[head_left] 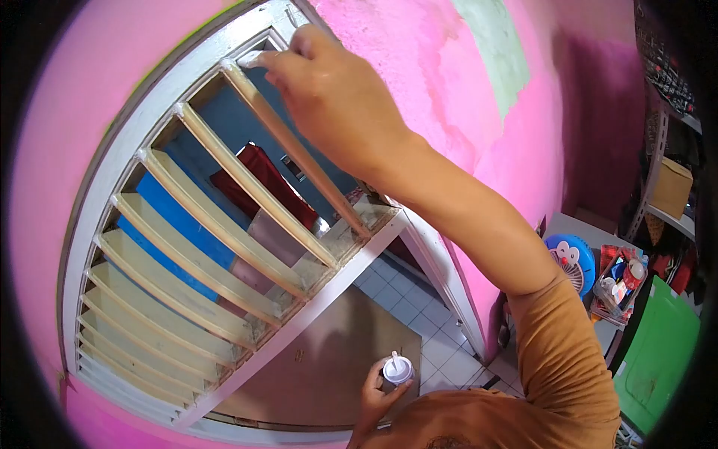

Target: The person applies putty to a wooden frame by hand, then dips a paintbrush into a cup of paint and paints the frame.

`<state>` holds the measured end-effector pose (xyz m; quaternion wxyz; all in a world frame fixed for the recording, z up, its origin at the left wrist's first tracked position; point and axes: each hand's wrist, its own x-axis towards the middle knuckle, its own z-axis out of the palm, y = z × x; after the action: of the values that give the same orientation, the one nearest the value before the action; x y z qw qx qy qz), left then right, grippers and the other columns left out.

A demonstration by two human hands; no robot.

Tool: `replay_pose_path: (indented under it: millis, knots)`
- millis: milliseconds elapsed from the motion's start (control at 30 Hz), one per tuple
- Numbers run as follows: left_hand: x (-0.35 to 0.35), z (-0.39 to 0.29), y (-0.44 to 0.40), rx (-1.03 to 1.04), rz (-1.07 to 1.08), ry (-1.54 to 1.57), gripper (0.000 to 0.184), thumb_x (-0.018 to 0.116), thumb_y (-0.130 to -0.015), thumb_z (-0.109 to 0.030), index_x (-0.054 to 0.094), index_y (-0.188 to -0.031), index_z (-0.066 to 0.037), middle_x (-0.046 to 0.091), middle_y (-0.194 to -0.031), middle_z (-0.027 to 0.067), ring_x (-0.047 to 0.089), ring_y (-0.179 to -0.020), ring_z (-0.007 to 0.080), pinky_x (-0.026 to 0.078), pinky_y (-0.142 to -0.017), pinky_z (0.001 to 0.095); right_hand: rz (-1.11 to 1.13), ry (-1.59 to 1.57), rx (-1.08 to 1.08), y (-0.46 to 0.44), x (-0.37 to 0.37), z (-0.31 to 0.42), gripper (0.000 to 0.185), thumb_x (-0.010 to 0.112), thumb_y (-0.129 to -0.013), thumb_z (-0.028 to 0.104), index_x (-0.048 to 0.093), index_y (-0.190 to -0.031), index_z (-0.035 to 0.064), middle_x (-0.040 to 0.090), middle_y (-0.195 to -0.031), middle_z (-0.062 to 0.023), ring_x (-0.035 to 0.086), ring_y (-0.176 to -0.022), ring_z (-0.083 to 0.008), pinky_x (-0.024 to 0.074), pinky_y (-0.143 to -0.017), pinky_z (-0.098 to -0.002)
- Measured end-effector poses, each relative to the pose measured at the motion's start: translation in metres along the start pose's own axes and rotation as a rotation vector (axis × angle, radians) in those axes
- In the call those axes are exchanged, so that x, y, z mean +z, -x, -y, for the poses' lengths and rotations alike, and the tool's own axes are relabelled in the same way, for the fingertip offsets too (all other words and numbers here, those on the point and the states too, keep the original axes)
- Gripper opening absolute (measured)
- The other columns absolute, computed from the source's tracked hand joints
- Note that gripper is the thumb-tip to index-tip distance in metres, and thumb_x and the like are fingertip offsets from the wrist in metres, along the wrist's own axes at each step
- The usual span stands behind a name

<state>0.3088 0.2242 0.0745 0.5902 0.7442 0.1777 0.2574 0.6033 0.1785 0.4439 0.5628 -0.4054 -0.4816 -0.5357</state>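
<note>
My left hand [385, 391], low in the view, is wrapped round a small cup [398, 370] of white paint. A short white stick or handle [395, 359] stands up out of the paint. Raised at the top, my right hand [318, 82] has its fingers pressed together at the upper corner of a slatted vent frame [168, 86]. At its fingertips is a small white, paint-covered piece [252, 58] whose kind I cannot make out. It is close to the top end of a bare wooden slat [292, 142]. The frame's border is white, while the slats are mostly cream or brown.
Below the slats runs a white crossbar [299, 318] above a brown door panel [321, 374]. Peeling pink wall [419, 67] lies to the right. Further right are a blue fan [572, 262], a basket of small items [621, 288], a green lid [658, 352] and shelves [669, 202].
</note>
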Motion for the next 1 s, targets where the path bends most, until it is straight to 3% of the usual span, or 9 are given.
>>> replay_pose_path:
  millis: [133, 167, 400, 467, 500, 533, 633, 800, 1000]
  knots:
    - [-0.001, 0.012, 0.002, 0.017, -0.032, 0.01, 0.062, 0.086, -0.081, -0.003, 0.053, -0.133, 0.002, 0.06, -0.126, 0.0095, 0.059, -0.119, 0.0169, 0.047, -0.103, 0.0322, -0.101, -0.022, 0.062, 0.011, -0.012, -0.002, 0.019, 0.071, -0.09, 0.008, 0.072, -0.109, 0.0111, 0.061, -0.09, -0.0127, 0.065, -0.073, -0.0327, 0.0535, -0.064, -0.0413]
    - [-0.002, 0.013, 0.002, 0.018, -0.033, 0.012, 0.062, 0.086, -0.081, -0.003, 0.053, -0.133, 0.002, 0.06, -0.126, 0.0095, 0.059, -0.119, 0.0169, 0.047, -0.103, 0.0322, -0.018, -0.034, 0.091, 0.015, -0.016, 0.0, 0.021, 0.062, -0.089, 0.006, 0.07, -0.108, 0.0053, 0.06, -0.095, -0.0172, 0.065, -0.082, -0.0374, 0.0535, -0.069, -0.0468]
    - [-0.002, 0.011, 0.001, -0.009, -0.03, -0.001, 0.065, 0.087, -0.08, -0.004, 0.052, -0.134, 0.002, 0.06, -0.126, 0.0103, 0.059, -0.119, 0.0175, 0.047, -0.104, 0.0331, -0.058, 0.018, 0.036, 0.008, -0.002, -0.008, 0.018, 0.064, -0.091, 0.009, 0.071, -0.107, 0.0065, 0.06, -0.094, -0.0176, 0.065, -0.081, -0.0371, 0.0539, -0.069, -0.0464]
    - [0.0, 0.014, 0.0, -0.015, -0.039, 0.038, 0.065, 0.087, -0.08, -0.004, 0.052, -0.134, 0.002, 0.06, -0.126, 0.0104, 0.059, -0.119, 0.0177, 0.047, -0.104, 0.0333, -0.187, 0.056, 0.041, 0.008, -0.017, -0.003, 0.016, 0.073, -0.09, 0.007, 0.074, -0.106, 0.0104, 0.06, -0.082, -0.0096, 0.062, -0.066, -0.0253, 0.0499, -0.06, -0.0368]
    - [-0.001, 0.019, 0.0, 0.01, -0.043, 0.038, 0.065, 0.087, -0.08, -0.004, 0.052, -0.134, 0.002, 0.06, -0.126, 0.0104, 0.059, -0.119, 0.0177, 0.047, -0.104, 0.0333, -0.144, 0.047, 0.061, 0.01, -0.027, 0.005, 0.015, 0.065, -0.092, 0.012, 0.071, -0.106, 0.0077, 0.061, -0.09, -0.0169, 0.066, -0.076, -0.0374, 0.0542, -0.066, -0.0457]
    - [-0.002, 0.023, 0.001, 0.033, -0.047, 0.035, 0.064, 0.087, -0.08, -0.004, 0.052, -0.133, 0.002, 0.06, -0.126, 0.0104, 0.059, -0.119, 0.0177, 0.047, -0.104, 0.0333, -0.14, 0.046, 0.059, 0.013, -0.028, 0.007, 0.015, 0.065, -0.092, 0.012, 0.071, -0.106, 0.0077, 0.061, -0.09, -0.0169, 0.066, -0.076, -0.0374, 0.0542, -0.066, -0.0457]
    - [-0.005, 0.023, 0.002, 0.015, -0.025, 0.01, 0.064, 0.087, -0.08, -0.004, 0.052, -0.133, 0.002, 0.06, -0.126, 0.0105, 0.059, -0.118, 0.0177, 0.047, -0.104, 0.0335, -0.133, 0.044, 0.064, 0.018, -0.026, 0.007, 0.014, 0.073, -0.09, 0.007, 0.074, -0.105, 0.0075, 0.061, -0.08, -0.0094, 0.062, -0.065, -0.0249, 0.0492, -0.059, -0.0364]
    - [-0.005, 0.014, 0.002, -0.008, -0.039, 0.011, 0.064, 0.087, -0.08, -0.004, 0.052, -0.133, 0.001, 0.061, -0.125, 0.0101, 0.059, -0.119, 0.0177, 0.047, -0.103, 0.0334, 0.099, 0.1, 0.072, 0.02, -0.005, 0.005, 0.015, 0.065, -0.092, 0.015, 0.067, -0.091, 0.0001, 0.064, -0.086, -0.0184, 0.068, -0.073, -0.0375, 0.0558, -0.066, -0.0457]
    - [-0.006, 0.018, 0.001, 0.004, -0.049, 0.04, 0.06, 0.086, -0.082, -0.006, 0.054, -0.133, 0.001, 0.061, -0.124, 0.0093, 0.059, -0.117, 0.0169, 0.046, -0.102, 0.0319, 0.091, 0.179, 0.02, 0.005, 0.019, -0.009, 0.016, 0.061, -0.092, 0.015, 0.066, -0.085, 0.0019, 0.067, -0.079, -0.0185, 0.069, -0.07, -0.038, 0.0566, -0.065, -0.047]
